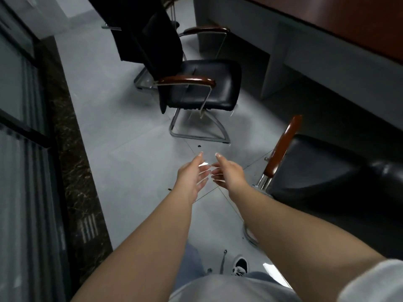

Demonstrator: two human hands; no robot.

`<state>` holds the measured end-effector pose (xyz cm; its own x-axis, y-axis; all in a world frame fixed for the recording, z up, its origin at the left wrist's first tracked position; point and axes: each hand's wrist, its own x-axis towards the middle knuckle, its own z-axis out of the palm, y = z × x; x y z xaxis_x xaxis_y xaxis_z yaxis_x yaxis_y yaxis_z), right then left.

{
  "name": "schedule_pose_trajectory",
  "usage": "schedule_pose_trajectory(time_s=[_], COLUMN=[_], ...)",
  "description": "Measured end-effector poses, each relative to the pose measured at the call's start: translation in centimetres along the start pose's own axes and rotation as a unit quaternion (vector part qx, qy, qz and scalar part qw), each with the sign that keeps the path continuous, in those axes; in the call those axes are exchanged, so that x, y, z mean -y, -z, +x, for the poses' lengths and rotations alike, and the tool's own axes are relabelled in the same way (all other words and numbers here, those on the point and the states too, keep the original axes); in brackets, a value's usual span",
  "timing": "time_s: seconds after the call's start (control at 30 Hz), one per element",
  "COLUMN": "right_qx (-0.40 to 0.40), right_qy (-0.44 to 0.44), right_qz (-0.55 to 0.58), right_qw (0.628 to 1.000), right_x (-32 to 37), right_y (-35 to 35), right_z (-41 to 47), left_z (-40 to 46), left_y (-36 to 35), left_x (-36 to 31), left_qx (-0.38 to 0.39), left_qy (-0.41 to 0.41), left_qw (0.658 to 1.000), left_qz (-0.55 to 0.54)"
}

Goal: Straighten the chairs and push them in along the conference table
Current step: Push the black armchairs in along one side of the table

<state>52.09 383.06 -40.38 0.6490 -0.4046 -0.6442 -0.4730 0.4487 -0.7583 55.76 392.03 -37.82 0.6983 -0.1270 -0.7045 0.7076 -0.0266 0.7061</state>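
A black leather chair with brown wooden armrests and a chrome sled frame stands out on the grey floor, angled away from the conference table at the upper right. A second black chair sits at the right, tucked partly under the table, its brown armrest toward me. My left hand and my right hand reach forward side by side over the floor, fingers relaxed and facing each other, holding nothing. Both hands are short of the far chair and left of the near chair's armrest.
A glass partition with a dark marble base strip runs along the left. The table's grey panel leg stands behind the far chair. Grey tiled floor lies between partition and chairs. My shoe shows at the bottom.
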Motion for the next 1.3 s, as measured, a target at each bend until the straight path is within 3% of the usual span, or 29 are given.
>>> schedule_pose_trajectory(time_s=[0.2,0.43,0.63,0.87,1.1,1.3], right_qx=[-0.086,-0.228,-0.294,-0.387,-0.415,-0.378], right_qy=[-0.001,0.000,0.031,0.002,-0.033,-0.079], right_qz=[0.042,0.124,0.197,0.261,0.215,0.155], right_qw=[0.995,0.966,0.935,0.884,0.883,0.909], right_x=[4.0,8.8,13.3,13.1,13.6,12.8], right_y=[0.6,2.4,1.8,7.9,16.2,20.3], right_z=[5.7,11.1,14.1,17.0,22.1,25.7], left_z=[6.7,13.9,17.8,21.0,24.7,27.9], left_y=[-3.9,-10.0,-15.5,-22.2,-30.4,-36.2], left_x=[-3.7,-10.3,-14.4,-11.6,-9.4,-7.3], left_qx=[0.058,0.184,0.262,0.319,0.316,0.304], left_qy=[0.032,0.049,0.036,0.103,0.128,0.132], left_qw=[0.996,0.967,0.930,0.869,0.833,0.810], left_qz=[0.054,0.168,0.256,0.364,0.436,0.484])
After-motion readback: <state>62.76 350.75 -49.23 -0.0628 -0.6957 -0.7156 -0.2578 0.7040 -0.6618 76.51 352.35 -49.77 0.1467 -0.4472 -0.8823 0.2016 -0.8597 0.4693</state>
